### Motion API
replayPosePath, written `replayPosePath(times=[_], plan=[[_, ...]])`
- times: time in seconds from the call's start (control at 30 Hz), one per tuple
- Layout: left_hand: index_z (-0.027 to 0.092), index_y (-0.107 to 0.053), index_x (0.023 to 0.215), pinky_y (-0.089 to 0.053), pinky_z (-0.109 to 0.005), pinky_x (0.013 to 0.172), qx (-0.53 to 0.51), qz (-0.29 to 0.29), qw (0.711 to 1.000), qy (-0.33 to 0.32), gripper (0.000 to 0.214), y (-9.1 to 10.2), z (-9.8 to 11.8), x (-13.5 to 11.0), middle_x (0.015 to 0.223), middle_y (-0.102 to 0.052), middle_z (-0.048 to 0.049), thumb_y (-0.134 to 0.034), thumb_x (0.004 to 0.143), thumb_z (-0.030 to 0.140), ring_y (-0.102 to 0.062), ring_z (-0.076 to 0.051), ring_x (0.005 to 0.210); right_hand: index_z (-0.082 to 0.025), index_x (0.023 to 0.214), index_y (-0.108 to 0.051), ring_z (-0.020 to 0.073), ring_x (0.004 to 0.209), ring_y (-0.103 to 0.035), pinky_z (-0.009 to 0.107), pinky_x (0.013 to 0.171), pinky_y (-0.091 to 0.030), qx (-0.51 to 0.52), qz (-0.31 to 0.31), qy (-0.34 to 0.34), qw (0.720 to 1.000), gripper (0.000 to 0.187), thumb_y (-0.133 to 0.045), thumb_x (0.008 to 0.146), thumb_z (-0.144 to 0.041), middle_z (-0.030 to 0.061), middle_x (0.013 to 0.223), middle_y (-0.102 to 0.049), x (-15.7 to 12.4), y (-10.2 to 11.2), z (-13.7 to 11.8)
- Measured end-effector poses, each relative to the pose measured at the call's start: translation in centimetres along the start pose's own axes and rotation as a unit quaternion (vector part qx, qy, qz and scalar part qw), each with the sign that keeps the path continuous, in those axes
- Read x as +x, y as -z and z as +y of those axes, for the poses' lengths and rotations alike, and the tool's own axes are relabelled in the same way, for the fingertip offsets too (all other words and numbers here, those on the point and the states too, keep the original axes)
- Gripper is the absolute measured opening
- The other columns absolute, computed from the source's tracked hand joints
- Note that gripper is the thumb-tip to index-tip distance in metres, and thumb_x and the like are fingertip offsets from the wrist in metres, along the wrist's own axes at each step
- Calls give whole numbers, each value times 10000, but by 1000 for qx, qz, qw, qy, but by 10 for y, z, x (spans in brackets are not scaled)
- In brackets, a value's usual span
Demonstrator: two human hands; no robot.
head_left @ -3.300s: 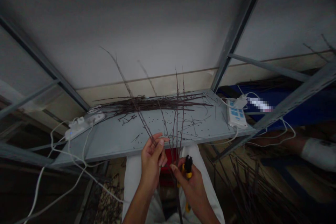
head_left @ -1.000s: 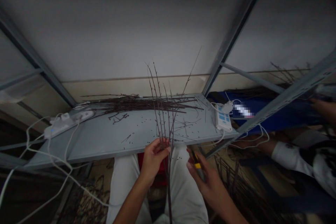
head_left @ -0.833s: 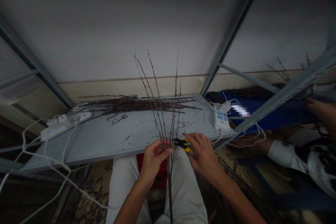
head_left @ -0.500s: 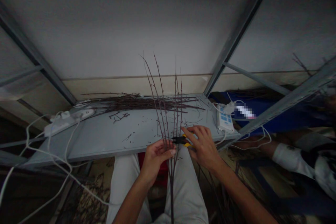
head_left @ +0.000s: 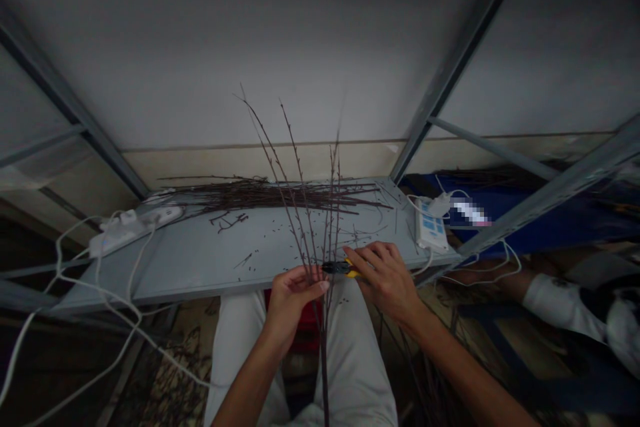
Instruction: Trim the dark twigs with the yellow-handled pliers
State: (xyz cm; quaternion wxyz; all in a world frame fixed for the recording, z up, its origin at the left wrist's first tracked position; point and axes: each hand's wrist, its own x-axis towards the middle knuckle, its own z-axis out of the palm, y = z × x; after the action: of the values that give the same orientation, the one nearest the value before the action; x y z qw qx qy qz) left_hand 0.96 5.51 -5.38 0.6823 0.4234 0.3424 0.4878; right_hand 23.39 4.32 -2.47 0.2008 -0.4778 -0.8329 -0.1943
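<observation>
The thin forked wooden branch (head_left: 325, 353) is dark brown, the short metal pliers (head_left: 339, 268) black and yellow, the long flat shelf (head_left: 185, 260) grey.

Loose, pale grey-white trousers (head_left: 355, 360) cover both legs on the near side of the grey shelf (head_left: 185, 263); the plain cloth is softly creased, with a few small dark flecks on the right leg close to that shelf's front edge. The left hand (head_left: 294, 295) and right hand (head_left: 387, 277) are bare, as are both slender forearms (head_left: 457, 357).
</observation>
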Motion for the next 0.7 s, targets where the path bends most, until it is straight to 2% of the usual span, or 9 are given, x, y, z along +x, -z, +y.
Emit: replayPosePath(times=[0.13,0.23,0.27,0.33,0.4,0.47,0.53,0.63,0.7], plan=[[147,-786,908,-529,-254,741,-10,23,1000,6,252,-1,-4,0,900,-768,-67,-884,703,256,-682,-171,797,-119,1234,-644,266,872,-557,393,770,-470,41,-2,-17,999,449,-600,795,-39,97,945,-707,-6,-4,0],[145,-783,957,-551,-274,758,-25,45,999,19,310,-1,-8,0,959,-779,-95,-893,690,258,-702,-203,867,-159,1144,-678,239,843,-613,354,754,-507,159,18,-107,981,317,-584,844,-120,87,928,-705,-12,-4,-6],[143,-781,962,-557,-283,767,-30,51,998,22,321,-1,-9,0,970,-781,-104,-897,685,256,-705,-212,887,-174,1092,-688,229,826,-628,339,743,-513,208,30,-166,963,244,-586,869,-172,76,909,-704,-14,-3,-11],[138,-774,973,-563,-295,781,-37,54,997,27,333,-1,-9,-1,988,-783,-120,-898,687,257,-711,-221,903,-193,975,-682,215,789,-648,317,727,-514,306,44,-292,905,148,-600,907,-296,50,852,-701,-16,0,-26],[134,-767,992,-564,-293,767,-38,41,998,35,340,-2,-7,-4,998,-782,-133,-887,706,274,-717,-217,876,-200,908,-655,215,791,-661,314,751,-516,398,37,-373,837,201,-632,902,-399,37,845,-709,-17,2,-46],[137,-761,1010,-564,-289,754,-40,17,998,43,335,-3,-4,-8,1008,-777,-137,-867,735,296,-723,-217,865,-203,894,-641,229,840,-673,322,792,-522,482,27,-393,783,252,-692,855,-447,44,888,-726,-16,2,-66],[144,-757,1011,-565,-289,747,-42,-6,998,47,314,-5,-1,-11,1005,-773,-134,-843,764,318,-727,-228,881,-202,925,-652,241,864,-677,332,802,-529,536,36,-401,742,301,-758,792,-451,55,925,-738,-14,0,-82],[152,-753,1007,-561,-284,751,-40,-20,998,45,290,-5,3,-14,1022,-765,-130,-816,793,338,-725,-231,906,-192,974,-679,249,850,-678,347,789,-534,569,68,-433,696,375,-808,736,-450,63,913,-747,-8,-3,-96],[159,-752,1002,-554,-278,754,-42,-13,998,46,288,-5,4,-15,1046,-759,-124,-818,790,343,-718,-223,912,-187,976,-693,251,858,-677,350,796,-531,578,76,-451,675,385,-812,730,-458,69,923,-751,-6,-5,-99]])
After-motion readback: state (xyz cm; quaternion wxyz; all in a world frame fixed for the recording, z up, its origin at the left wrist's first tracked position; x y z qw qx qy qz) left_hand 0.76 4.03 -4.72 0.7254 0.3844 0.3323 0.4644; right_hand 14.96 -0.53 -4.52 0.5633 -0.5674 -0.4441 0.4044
